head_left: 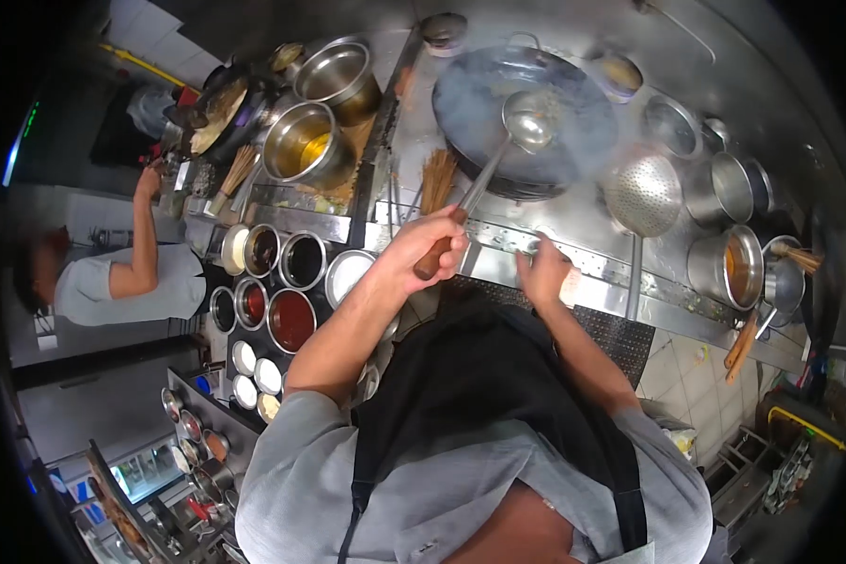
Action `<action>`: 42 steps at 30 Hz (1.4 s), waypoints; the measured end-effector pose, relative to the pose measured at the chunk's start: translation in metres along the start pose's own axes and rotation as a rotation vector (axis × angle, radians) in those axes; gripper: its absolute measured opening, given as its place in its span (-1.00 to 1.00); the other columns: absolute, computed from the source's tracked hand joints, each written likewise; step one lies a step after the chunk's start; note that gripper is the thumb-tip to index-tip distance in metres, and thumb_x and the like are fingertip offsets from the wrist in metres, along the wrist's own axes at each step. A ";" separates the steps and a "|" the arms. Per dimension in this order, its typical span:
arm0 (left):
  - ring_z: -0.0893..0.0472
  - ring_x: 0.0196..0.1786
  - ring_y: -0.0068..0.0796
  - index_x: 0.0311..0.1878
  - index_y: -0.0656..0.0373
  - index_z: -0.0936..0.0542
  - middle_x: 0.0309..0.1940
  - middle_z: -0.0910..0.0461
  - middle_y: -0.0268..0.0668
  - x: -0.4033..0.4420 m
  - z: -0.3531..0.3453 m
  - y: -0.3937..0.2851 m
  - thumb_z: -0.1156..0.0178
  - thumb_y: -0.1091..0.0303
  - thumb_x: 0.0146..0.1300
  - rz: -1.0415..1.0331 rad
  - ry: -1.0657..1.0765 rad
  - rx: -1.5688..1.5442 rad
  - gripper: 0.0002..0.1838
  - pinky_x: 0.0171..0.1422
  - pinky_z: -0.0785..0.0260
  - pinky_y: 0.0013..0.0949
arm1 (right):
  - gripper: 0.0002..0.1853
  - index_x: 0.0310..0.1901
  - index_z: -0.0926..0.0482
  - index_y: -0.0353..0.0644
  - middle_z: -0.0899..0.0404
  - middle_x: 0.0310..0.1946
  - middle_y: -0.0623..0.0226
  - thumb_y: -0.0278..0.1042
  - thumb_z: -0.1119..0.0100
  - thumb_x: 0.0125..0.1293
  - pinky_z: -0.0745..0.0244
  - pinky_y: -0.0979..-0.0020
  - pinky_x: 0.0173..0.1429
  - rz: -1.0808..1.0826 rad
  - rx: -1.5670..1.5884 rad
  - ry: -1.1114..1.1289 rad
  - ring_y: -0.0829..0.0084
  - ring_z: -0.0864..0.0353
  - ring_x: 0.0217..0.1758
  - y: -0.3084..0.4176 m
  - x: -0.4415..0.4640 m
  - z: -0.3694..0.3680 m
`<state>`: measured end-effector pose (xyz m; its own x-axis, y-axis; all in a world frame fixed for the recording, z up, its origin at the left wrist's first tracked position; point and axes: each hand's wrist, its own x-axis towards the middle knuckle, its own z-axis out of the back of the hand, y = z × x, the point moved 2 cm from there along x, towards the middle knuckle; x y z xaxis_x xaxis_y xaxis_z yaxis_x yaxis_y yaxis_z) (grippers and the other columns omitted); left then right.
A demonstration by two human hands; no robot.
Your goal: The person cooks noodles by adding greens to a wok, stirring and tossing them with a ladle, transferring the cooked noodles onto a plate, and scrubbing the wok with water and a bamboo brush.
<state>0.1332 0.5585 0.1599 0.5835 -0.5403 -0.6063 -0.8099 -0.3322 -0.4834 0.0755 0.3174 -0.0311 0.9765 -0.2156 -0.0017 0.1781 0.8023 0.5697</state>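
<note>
My left hand (429, 249) is closed around the wooden handle of a metal ladle (530, 122). The ladle's bowl is over the large dark wok (461, 103), from which smoke or steam rises. My right hand (543, 273) is at the front edge of the steel stove, its fingers partly stretched out and apart, with no tool visible in it. To its right lies a perforated metal strainer (643, 193), its handle pointing toward me. A bamboo brush (437, 180) stands between my left hand and the wok.
Steel pots (296, 141) with yellow liquid stand at the left. Below them are bowls of sauce (292, 320) and white containers (268, 376). More pots (727, 268) sit at the right. A co-worker (127, 282) stands at the far left, one arm over another wok (221, 117).
</note>
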 end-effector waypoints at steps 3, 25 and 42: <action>-0.41 -0.64 -0.56 0.67 0.03 -0.06 -0.41 -0.47 -0.34 -0.025 0.024 -0.010 -0.11 0.51 0.37 -0.099 -0.120 0.236 -0.17 -0.62 -0.25 -0.44 | -0.13 0.50 -0.28 -0.23 -0.73 -0.05 -0.06 -0.02 -0.46 0.27 -0.67 0.05 -0.01 -0.078 0.377 0.473 0.03 -0.79 -0.14 0.089 0.035 -0.079; -0.49 -0.63 -0.50 0.75 0.02 0.10 -0.44 -0.53 -0.34 0.081 0.051 -0.007 -0.10 0.49 0.28 -0.155 -0.153 0.627 -0.02 -0.62 -0.35 -0.35 | -0.12 0.57 -0.23 -0.20 -0.59 0.23 0.09 -0.35 -0.22 0.15 -0.73 0.26 0.08 -0.297 1.313 0.422 0.24 -0.72 0.11 0.003 0.004 0.209; -0.49 -0.50 -0.60 0.03 -0.13 -0.40 -0.41 -0.50 -0.49 0.048 0.001 0.034 -0.13 0.37 0.47 -0.013 0.073 -0.286 -0.83 -0.54 -0.29 -0.39 | -0.31 0.49 -0.47 0.15 -0.73 0.16 0.10 0.14 -0.31 0.37 -0.58 0.04 0.32 0.151 -0.663 0.373 0.03 -0.70 0.24 0.029 0.258 0.172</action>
<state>0.1335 0.5223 0.1135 0.5963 -0.5857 -0.5490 -0.7925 -0.5383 -0.2865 0.3123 0.1897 0.1262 0.9515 0.0302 -0.3062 -0.0397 0.9989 -0.0248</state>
